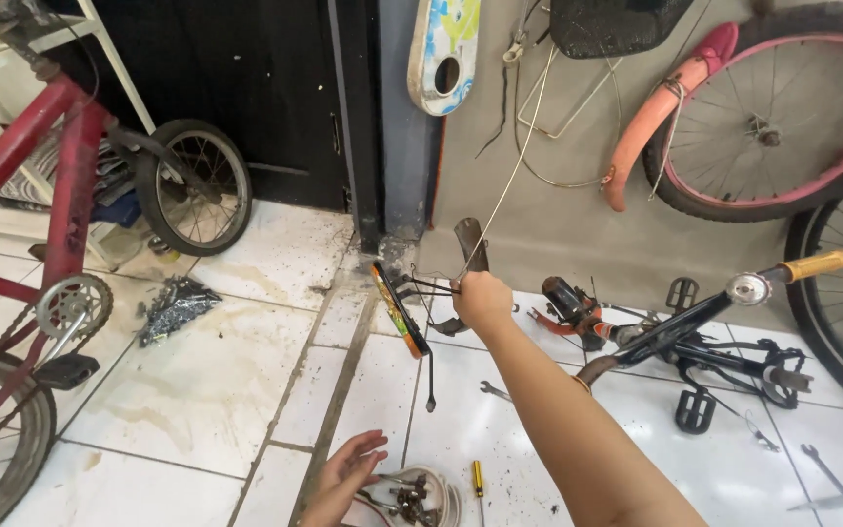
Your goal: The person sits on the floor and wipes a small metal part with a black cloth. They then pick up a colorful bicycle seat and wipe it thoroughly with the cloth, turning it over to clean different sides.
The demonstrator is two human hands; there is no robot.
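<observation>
My right hand (481, 298) is stretched forward and shut on a thin metal cable (509, 181) that runs up to the wall. The same hand sits beside a black and orange mudguard with wire stays (400, 310) and a dark curved metal piece (470, 244). My left hand (348, 475) is low in the view, fingers spread, hovering just left of a small white bowl (421, 500) holding dark nuts and bolts. It holds nothing.
A red bicycle (21, 254) stands at the left. A black bicycle frame with a yellow grip (704, 322) lies at the right. Wrenches (831, 483), a yellow screwdriver (477, 478) and a bike chain (173, 304) lie on the white tiles. A pink-rimmed wheel (782, 107) leans on the wall.
</observation>
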